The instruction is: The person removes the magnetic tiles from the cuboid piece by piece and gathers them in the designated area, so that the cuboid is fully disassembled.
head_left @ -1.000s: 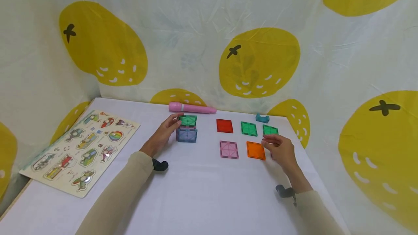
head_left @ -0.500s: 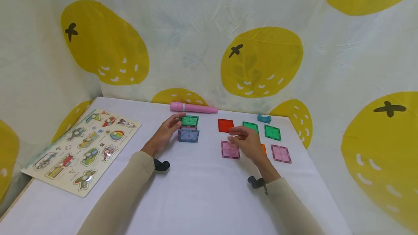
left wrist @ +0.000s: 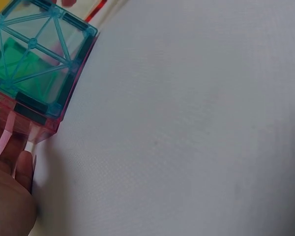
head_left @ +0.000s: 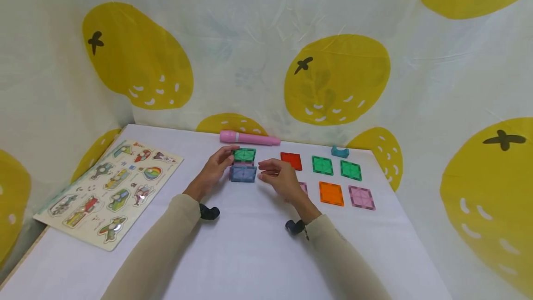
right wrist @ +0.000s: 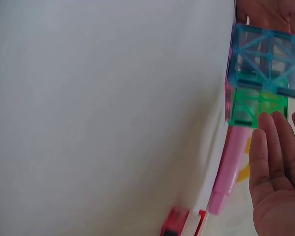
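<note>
A small box of see-through magnetic tiles stands on the table, with a blue tile [head_left: 243, 174] at its front, a green tile [head_left: 244, 155] at the back and pink tile edges [left wrist: 48, 129] showing. My left hand [head_left: 211, 170] rests against the box's left side, fingers reaching toward the green tile; part of this hand is hidden in its wrist view. Close to the box's right side is my right hand [head_left: 280, 178], its fingers [right wrist: 280, 152] extended and nothing held. Whether it touches the tiles is unclear.
Flat tiles lie to the right: red [head_left: 291, 161], two greens [head_left: 322, 165], orange [head_left: 331, 193], and two pinks [head_left: 361, 197], one partly behind my right hand. A pink microphone-shaped toy [head_left: 250, 138] and a teal piece [head_left: 340, 152] lie behind; a picture puzzle board [head_left: 110, 193] lies left.
My right hand has moved left, from over the orange and green tiles to the box's right side. My left hand has stayed at the box. The flat tiles are unmoved.
</note>
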The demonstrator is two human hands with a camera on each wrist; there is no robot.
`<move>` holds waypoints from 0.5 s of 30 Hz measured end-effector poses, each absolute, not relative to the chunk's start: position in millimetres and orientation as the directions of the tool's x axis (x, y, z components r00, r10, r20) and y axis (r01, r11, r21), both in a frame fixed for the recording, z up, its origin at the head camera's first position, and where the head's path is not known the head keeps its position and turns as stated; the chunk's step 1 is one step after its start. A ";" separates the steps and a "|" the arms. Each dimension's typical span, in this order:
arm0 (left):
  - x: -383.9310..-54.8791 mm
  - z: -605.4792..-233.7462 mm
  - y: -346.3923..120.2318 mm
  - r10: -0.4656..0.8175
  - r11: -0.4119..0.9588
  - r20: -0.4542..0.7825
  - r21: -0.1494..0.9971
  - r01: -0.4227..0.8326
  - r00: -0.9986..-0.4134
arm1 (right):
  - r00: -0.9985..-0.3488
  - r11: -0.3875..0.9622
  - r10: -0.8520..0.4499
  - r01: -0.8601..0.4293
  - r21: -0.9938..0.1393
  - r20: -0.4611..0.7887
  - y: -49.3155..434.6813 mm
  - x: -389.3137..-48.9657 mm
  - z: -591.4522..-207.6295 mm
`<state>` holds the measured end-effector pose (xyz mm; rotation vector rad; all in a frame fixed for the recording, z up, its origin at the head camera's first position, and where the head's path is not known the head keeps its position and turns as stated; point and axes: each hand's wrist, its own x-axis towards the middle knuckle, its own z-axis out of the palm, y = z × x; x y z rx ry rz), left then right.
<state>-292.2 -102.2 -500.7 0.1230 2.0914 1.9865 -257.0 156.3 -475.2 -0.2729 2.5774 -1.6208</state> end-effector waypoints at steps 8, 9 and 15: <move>-292.4 -501.6 -98.9 0.239 0.082 -0.093 0.994 -0.075 -0.967 | -0.977 0.462 -0.191 -0.178 -0.869 0.099 143.2 -266.1 -480.0; -291.9 -501.2 -98.9 0.243 0.086 -0.089 0.994 -0.070 -0.966 | -0.976 0.463 -0.191 -0.184 -0.867 0.105 142.7 -266.1 -480.2; -290.1 -498.6 -102.3 0.256 0.100 -0.062 0.994 -0.037 -0.965 | -0.978 0.462 -0.186 -0.170 -0.870 0.092 141.9 -260.9 -476.0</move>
